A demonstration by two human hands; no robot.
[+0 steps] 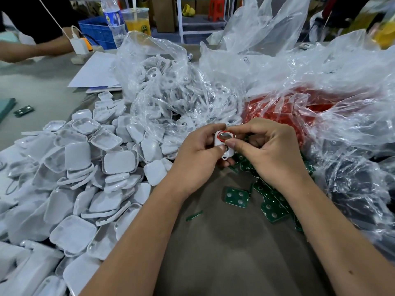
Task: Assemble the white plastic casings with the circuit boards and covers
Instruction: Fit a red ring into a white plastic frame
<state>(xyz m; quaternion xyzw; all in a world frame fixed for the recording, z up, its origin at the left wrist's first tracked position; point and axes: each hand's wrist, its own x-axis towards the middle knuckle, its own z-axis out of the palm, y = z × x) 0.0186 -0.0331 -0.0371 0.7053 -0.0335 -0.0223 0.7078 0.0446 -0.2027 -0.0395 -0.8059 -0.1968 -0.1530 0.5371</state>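
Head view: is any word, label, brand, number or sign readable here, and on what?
None can be read.
Clear plastic water bottle, blue label: print and a picture, too blurred.
Clear plastic cup of orange drink: a green cartoon figure, no legible words.
Clear plastic bag: small outline mark, no text.

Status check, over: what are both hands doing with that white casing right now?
Left hand grips white casing. Right hand fingers pinch at red ring on casing. Green circuit boards loose beneath. Nothing blocking.

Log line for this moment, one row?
left hand: grips white casing | right hand: pinches red ring onto it | green boards: loose on table
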